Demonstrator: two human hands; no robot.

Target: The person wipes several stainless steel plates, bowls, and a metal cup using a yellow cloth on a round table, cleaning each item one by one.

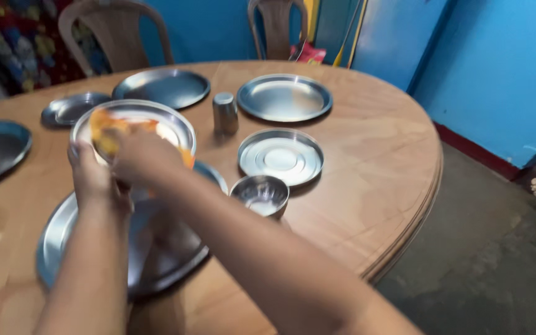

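Both hands on a raised steel plate, orange cloth pressed into it!

The left hand (91, 177) has its fingers clamped on the rim of the round shiny steel plate (178, 130), lifted over a large flat steel platter (57, 239) on the round wooden table (367, 161). The right hand (144, 155) presses a crumpled orange cloth (103, 133) inside it, fingers closed on the cloth. I count eight steel plates in view, one small steel bowl (260, 194) with nothing in it, and one upturned steel tumbler (224, 113).
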